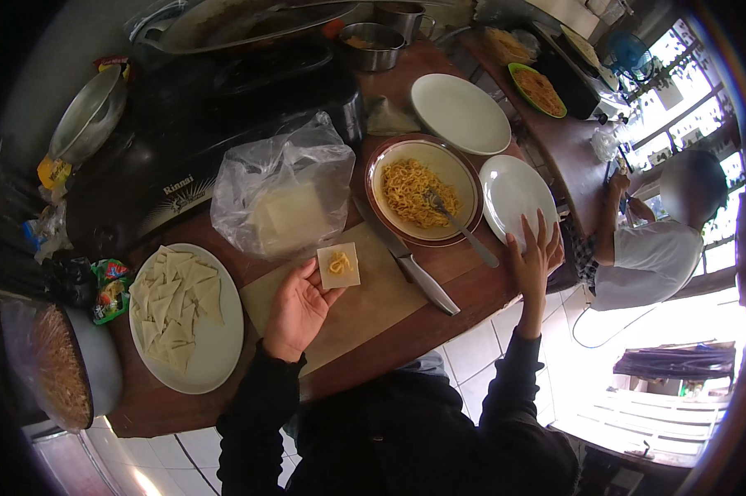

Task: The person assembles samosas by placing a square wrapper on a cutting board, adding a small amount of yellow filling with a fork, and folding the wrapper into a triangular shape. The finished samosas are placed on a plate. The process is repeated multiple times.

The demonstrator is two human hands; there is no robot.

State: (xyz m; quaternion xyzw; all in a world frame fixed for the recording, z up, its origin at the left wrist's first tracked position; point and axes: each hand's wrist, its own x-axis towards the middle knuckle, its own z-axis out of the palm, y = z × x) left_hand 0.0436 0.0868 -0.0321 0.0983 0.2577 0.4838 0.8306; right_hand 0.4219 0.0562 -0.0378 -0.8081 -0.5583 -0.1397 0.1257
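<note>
Over the worktop's front edge, left fingers support a probably light, tearable wrapper, best cradled underneath; right fingers spread wide.

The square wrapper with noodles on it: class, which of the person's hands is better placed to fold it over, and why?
Probably the right hand: it looks empty, fingers spread at the edge of the smaller white plate, while the left hand is occupied holding the square wrapper.
</note>
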